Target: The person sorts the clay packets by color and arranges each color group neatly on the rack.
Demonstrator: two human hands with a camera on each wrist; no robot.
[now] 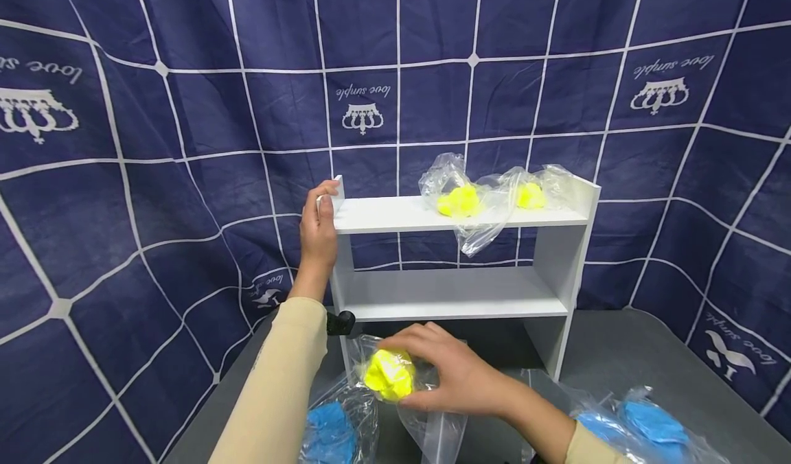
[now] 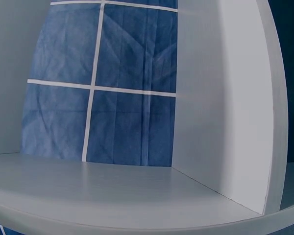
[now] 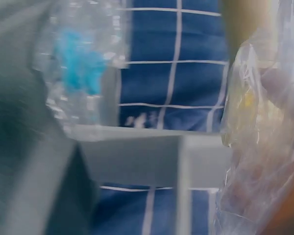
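Note:
My left hand [image 1: 318, 227] grips the upper left side panel of a small white two-tier shelf [image 1: 457, 306]; it is outside the left wrist view, which shows a bare shelf compartment [image 2: 122, 191]. Below the lower board, my right hand [image 1: 451, 371] holds a clear plastic bag with a bright yellow lump [image 1: 391, 375] between thumb and fingers. In the right wrist view, the crinkled bag [image 3: 250, 122] hides much of that hand. Two more bagged yellow lumps, one at centre [image 1: 460, 202] and one at right [image 1: 530, 195], lie on the top board.
A bagged blue lump [image 1: 330, 433] lies on the dark grey table [image 1: 618, 344] at the front left. More blue lumps in clear bags [image 1: 655, 423] lie at the front right. A navy curtain [image 1: 432, 107] with white grid lines hangs behind the shelf.

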